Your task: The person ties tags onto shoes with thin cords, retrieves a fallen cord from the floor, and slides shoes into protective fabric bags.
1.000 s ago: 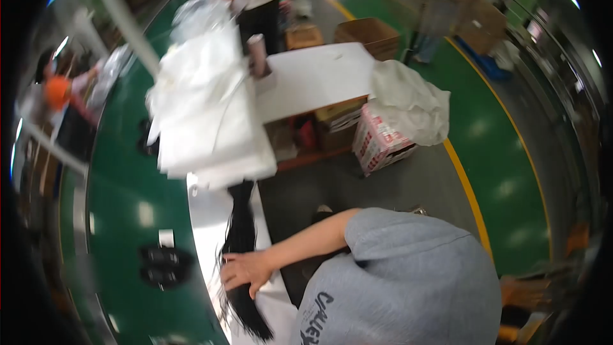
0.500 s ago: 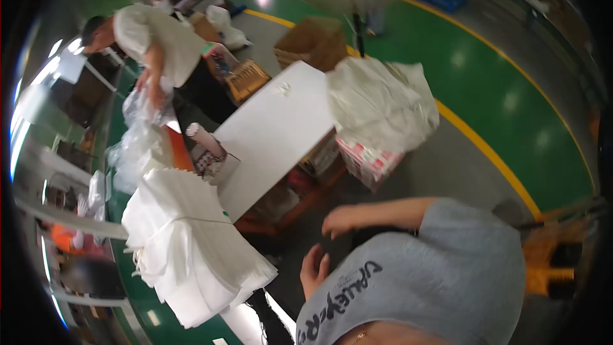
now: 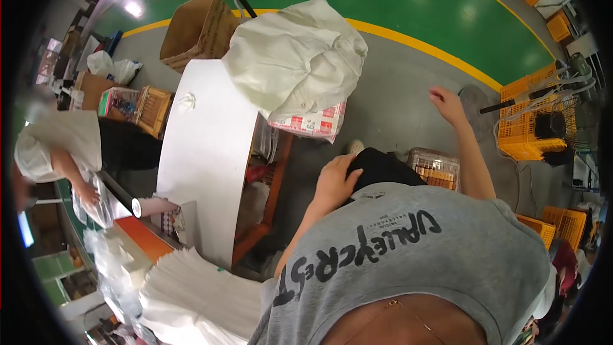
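My left hand rests with its fingers spread on the thigh of my black trousers and holds nothing. Out to the right, my right hand hangs in the air over the grey floor, fingers loosely bent and nothing visible in them. A clear plastic crate with brown pieces inside sits between my leg and my right arm. Ahead and to the left is a white table with an open shelf underneath. A large whitish sack lies on a red-and-white box at its far corner.
A co-worker in a white shirt handles clear plastic at the left. An open cardboard box stands behind the table. White cloth lies lower left. Yellow crates and a fan stand at the right.
My view has swung to the right. My hands, close together before, are now apart: the left is on my thigh, the right reaches out to the right.
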`<state>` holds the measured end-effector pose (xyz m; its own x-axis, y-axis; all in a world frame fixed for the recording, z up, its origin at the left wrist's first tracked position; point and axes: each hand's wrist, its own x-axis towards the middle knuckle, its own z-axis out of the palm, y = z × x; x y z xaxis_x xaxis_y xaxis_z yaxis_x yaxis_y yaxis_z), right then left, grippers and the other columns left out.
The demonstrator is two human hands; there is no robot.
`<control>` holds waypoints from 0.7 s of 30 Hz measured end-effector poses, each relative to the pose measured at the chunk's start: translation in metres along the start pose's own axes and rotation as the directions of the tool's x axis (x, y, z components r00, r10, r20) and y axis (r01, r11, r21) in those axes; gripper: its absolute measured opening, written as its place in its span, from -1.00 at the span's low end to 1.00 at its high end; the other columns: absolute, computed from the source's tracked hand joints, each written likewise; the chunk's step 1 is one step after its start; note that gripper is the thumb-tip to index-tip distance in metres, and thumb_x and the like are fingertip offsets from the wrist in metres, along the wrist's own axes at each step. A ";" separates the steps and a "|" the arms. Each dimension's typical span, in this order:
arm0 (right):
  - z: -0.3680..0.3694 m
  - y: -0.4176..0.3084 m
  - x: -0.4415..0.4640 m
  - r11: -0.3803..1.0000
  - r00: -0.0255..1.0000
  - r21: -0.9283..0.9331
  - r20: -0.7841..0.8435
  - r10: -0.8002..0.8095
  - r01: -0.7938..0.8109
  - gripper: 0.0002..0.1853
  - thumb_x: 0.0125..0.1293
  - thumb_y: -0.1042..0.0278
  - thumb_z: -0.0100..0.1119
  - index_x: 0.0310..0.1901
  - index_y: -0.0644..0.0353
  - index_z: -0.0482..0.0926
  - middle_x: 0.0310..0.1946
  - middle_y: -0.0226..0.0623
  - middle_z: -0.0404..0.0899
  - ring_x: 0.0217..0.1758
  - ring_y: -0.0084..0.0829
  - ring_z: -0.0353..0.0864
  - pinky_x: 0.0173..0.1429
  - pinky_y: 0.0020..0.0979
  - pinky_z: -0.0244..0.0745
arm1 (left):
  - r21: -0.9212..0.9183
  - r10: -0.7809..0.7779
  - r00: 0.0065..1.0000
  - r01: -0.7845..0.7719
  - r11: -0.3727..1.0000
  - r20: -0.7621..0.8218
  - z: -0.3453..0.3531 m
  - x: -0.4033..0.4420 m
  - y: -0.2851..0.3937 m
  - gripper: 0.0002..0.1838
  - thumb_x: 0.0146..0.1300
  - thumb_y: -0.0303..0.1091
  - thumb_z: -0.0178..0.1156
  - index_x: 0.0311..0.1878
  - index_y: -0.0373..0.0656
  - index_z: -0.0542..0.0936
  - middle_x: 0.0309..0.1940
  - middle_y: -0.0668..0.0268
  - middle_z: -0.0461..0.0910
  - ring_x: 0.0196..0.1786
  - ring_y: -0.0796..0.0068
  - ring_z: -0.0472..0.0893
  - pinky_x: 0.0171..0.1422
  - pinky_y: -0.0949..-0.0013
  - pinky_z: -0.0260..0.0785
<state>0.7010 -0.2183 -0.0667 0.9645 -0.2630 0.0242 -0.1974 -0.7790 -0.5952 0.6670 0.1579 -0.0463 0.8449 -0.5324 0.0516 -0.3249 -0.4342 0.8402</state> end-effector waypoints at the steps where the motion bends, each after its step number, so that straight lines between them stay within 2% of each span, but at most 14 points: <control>1: -0.006 0.013 -0.003 0.998 0.997 0.002 -0.015 0.070 -0.070 -0.75 0.17 0.33 0.12 -0.12 0.19 0.53 -0.24 -0.21 0.59 -0.16 -0.32 0.59 -0.08 -0.39 0.45 | -0.013 0.015 0.999 -0.015 1.000 0.037 0.005 0.011 -0.002 -0.61 0.11 -0.28 0.16 -0.02 -0.28 0.47 -0.16 0.04 0.51 -0.07 0.02 0.49 -0.02 0.16 0.35; 2: -0.011 0.027 -0.001 0.997 0.997 0.009 -0.013 0.081 -0.081 -0.75 0.17 0.33 0.12 -0.12 0.19 0.53 -0.24 -0.21 0.59 -0.16 -0.32 0.59 -0.08 -0.39 0.45 | -0.025 0.025 0.997 -0.023 0.999 0.074 0.010 0.022 -0.004 -0.61 0.11 -0.27 0.15 -0.02 -0.28 0.46 -0.16 0.04 0.51 -0.08 0.02 0.49 -0.02 0.16 0.35; 4: -0.019 0.053 0.014 0.973 0.972 0.038 -0.050 0.231 -0.229 -0.75 0.17 0.33 0.13 -0.12 0.19 0.54 -0.25 -0.21 0.60 -0.18 -0.35 0.59 -0.07 -0.41 0.44 | -0.026 -0.003 0.991 0.007 1.000 0.136 0.017 0.049 -0.008 -0.61 0.12 -0.26 0.15 -0.02 -0.29 0.46 -0.15 0.04 0.51 -0.09 0.02 0.50 -0.02 0.15 0.35; 6: -0.025 0.089 0.047 0.969 0.967 0.113 -0.110 0.230 -0.218 -0.74 0.17 0.30 0.14 -0.13 0.20 0.55 -0.26 -0.21 0.61 -0.19 -0.37 0.60 -0.08 -0.42 0.44 | -0.004 -0.025 0.966 0.027 1.000 0.259 0.020 0.091 -0.010 -0.59 0.12 -0.24 0.14 -0.01 -0.30 0.46 -0.13 0.03 0.50 -0.06 0.03 0.49 0.01 0.15 0.33; 8: -0.030 0.135 0.106 0.970 0.967 0.115 -0.118 0.226 -0.213 -0.74 0.18 0.30 0.13 -0.11 0.19 0.55 -0.24 -0.23 0.60 -0.17 -0.37 0.59 -0.06 -0.42 0.44 | 0.096 -0.018 0.961 -0.009 0.995 0.275 0.035 0.132 -0.029 -0.55 0.14 -0.20 0.12 0.04 -0.28 0.43 -0.05 0.02 0.46 0.01 0.03 0.45 0.09 0.15 0.29; 9: -0.027 0.167 0.145 0.978 0.973 0.132 -0.142 0.183 -0.165 -0.74 0.19 0.30 0.12 -0.10 0.19 0.54 -0.23 -0.24 0.60 -0.15 -0.39 0.57 -0.05 -0.42 0.43 | 0.167 -0.101 0.945 0.050 0.985 0.313 0.043 0.157 -0.036 -0.53 0.21 -0.12 0.08 0.08 -0.25 0.42 0.03 0.05 0.44 0.11 0.08 0.42 0.19 0.20 0.26; 10: -0.023 0.191 0.190 0.960 0.967 0.211 -0.138 0.215 -0.183 -0.73 0.19 0.31 0.12 -0.08 0.18 0.54 -0.24 -0.27 0.59 -0.14 -0.43 0.56 -0.03 -0.44 0.42 | 0.194 -0.128 0.937 0.067 0.979 0.326 0.057 0.182 -0.050 -0.52 0.21 -0.10 0.07 0.10 -0.24 0.40 0.05 0.03 0.43 0.13 0.08 0.40 0.22 0.19 0.23; 12: -0.004 0.219 0.280 0.922 0.959 0.373 -0.204 0.195 -0.108 -0.73 0.17 0.32 0.12 -0.09 0.18 0.55 -0.25 -0.31 0.59 -0.15 -0.47 0.55 -0.02 -0.46 0.41 | 0.196 -0.262 0.903 0.205 0.959 0.341 0.079 0.235 -0.054 -0.50 0.21 -0.08 0.07 0.10 -0.23 0.40 0.01 0.02 0.45 0.11 0.07 0.41 0.20 0.18 0.25; 14: -0.004 0.190 0.348 0.924 0.972 0.372 -0.167 0.165 -0.093 -0.73 0.16 0.34 0.13 -0.10 0.19 0.55 -0.25 -0.32 0.59 -0.16 -0.49 0.55 -0.02 -0.48 0.41 | 0.193 -0.308 0.903 0.258 0.947 0.301 0.096 0.282 -0.048 -0.52 0.21 -0.09 0.09 0.10 -0.21 0.42 -0.04 0.04 0.48 0.07 0.09 0.46 0.14 0.22 0.30; 16: 0.002 0.159 0.405 0.893 0.994 0.449 -0.090 0.056 -0.010 -0.73 0.16 0.33 0.14 -0.10 0.21 0.55 -0.26 -0.31 0.60 -0.18 -0.49 0.56 -0.03 -0.48 0.42 | 0.041 -0.304 0.895 0.308 0.951 0.328 0.096 0.323 -0.012 -0.54 0.23 -0.08 0.10 0.09 -0.19 0.44 -0.08 0.06 0.49 0.02 0.13 0.50 0.09 0.25 0.34; 17: -0.001 0.139 0.429 0.857 0.999 0.514 -0.032 -0.012 0.027 -0.72 0.16 0.32 0.14 -0.10 0.20 0.55 -0.27 -0.31 0.60 -0.18 -0.50 0.56 -0.04 -0.48 0.43 | -0.012 -0.314 0.891 0.336 0.942 0.328 0.096 0.342 -0.002 -0.57 0.24 -0.12 0.11 0.09 -0.17 0.44 -0.10 0.10 0.51 -0.01 0.25 0.53 0.05 0.31 0.36; 18: -0.001 0.118 0.452 0.815 0.996 0.578 0.027 -0.082 0.051 -0.72 0.16 0.31 0.14 -0.10 0.20 0.55 -0.27 -0.31 0.60 -0.19 -0.50 0.56 -0.04 -0.48 0.43 | -0.028 -0.323 0.893 0.349 0.937 0.315 0.100 0.354 -0.001 -0.57 0.24 -0.12 0.11 0.09 -0.17 0.44 -0.10 0.10 0.51 -0.01 0.25 0.53 0.05 0.31 0.36; 20: -0.001 0.086 0.499 0.832 0.979 0.545 0.087 -0.184 0.107 -0.72 0.16 0.31 0.14 -0.10 0.20 0.55 -0.27 -0.32 0.60 -0.21 -0.51 0.56 -0.07 -0.48 0.43 | -0.203 -0.393 0.882 0.448 0.871 0.259 0.107 0.375 -0.006 -0.58 0.24 -0.16 0.13 0.09 -0.17 0.44 -0.11 0.15 0.53 -0.04 0.37 0.53 0.04 0.36 0.36; 21: 0.005 0.077 0.525 0.828 0.968 0.549 0.127 -0.216 0.113 -0.71 0.17 0.30 0.14 -0.09 0.21 0.55 -0.27 -0.33 0.60 -0.21 -0.51 0.56 -0.07 -0.48 0.43 | -0.177 -0.453 0.865 0.491 0.853 0.217 0.109 0.385 -0.006 -0.60 0.23 -0.21 0.15 0.10 -0.16 0.44 -0.11 0.18 0.54 -0.04 0.45 0.52 0.04 0.40 0.35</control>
<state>1.1929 -0.4130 -0.1036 0.9987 -0.0137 0.0498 0.0415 -0.3618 -0.9313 0.9474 -0.1237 -0.0906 0.7855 -0.4217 -0.4530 0.2131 -0.5029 0.8377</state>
